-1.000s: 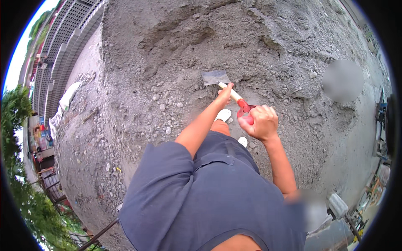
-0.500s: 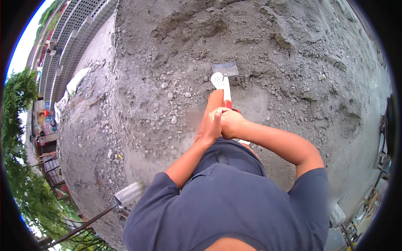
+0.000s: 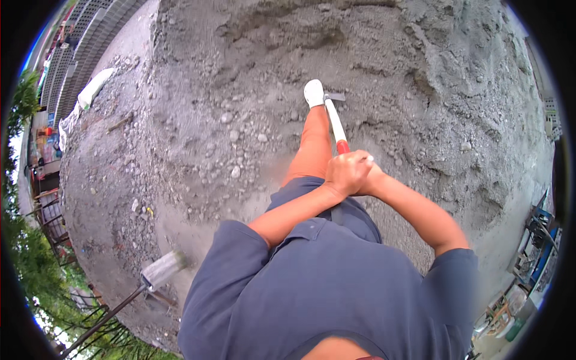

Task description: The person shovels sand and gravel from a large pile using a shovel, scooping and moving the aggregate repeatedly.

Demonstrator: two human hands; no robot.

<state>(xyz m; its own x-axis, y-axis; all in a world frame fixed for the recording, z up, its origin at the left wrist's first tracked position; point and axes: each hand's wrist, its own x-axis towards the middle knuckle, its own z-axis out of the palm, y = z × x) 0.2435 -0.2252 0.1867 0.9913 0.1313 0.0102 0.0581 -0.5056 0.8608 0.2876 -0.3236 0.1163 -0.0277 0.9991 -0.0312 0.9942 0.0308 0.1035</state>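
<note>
Grey, lumpy sand [image 3: 198, 78] fills most of the view, rising into a bank at the top, with loose stones [image 3: 263, 138] scattered over the slope, stacked blocks [image 3: 75, 66] and a white sack [image 3: 95, 90] off to the upper left, and green trees [image 3: 33, 258] at the left rim. Ahead of the person stands the shovel [image 3: 335, 123], its white shaft slanting away from the hands to a blade [image 3: 339, 96] of which only a thin strip shows against the sand; how deep it sits cannot be told. Beside the foot of the shaft is one white shoe [image 3: 313, 93], touching or nearly touching the blade. Both hands are stacked at the near end, just behind the red part of the shaft. The left hand [image 3: 348, 172] lies uppermost, its fingers curled and pressed together over the handle end and the right hand [image 3: 375, 181], which seems closed around the grip, though most of its fingers are hidden. If the shoe bears on the blade's narrow edge, loose grit could make it skid off. A buried stone might stop or twist the blade, jarring the wrists. Should the sand give suddenly, weight leaning over the handle could tip the person forward, and undercutting the bank could bring loose sand down.
</note>
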